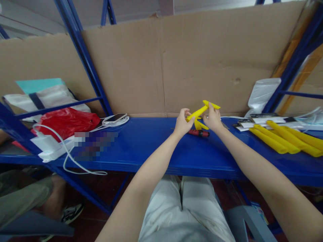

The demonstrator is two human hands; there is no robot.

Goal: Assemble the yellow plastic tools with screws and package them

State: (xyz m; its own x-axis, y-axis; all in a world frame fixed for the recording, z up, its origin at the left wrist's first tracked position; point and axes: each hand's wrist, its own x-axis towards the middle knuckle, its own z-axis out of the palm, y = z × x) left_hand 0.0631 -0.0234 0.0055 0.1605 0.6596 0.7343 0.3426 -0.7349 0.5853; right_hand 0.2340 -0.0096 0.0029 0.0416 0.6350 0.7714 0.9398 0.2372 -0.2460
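Note:
Above the blue shelf top (141, 144) I hold a yellow piece shaped like a toy plane (198, 113), with a long body, fins at its upper right end and a flat part hanging below. The fingers of my left hand (183, 122) are wrapped round the lower left end of its body. My right hand (213, 117) pinches the finned end; its fingertips are partly hidden. Beneath the piece, a red and black screwdriver (199, 133) lies on the shelf top.
Several yellow tapered tubes (285, 137) lie at the right beside white boxes (267, 121). On the left are a phone (116, 117), a coiled white cable, a power strip (57, 148) and a red bag (68, 121). Cardboard (202, 57) closes the back; another person's leg (27, 191) shows lower left.

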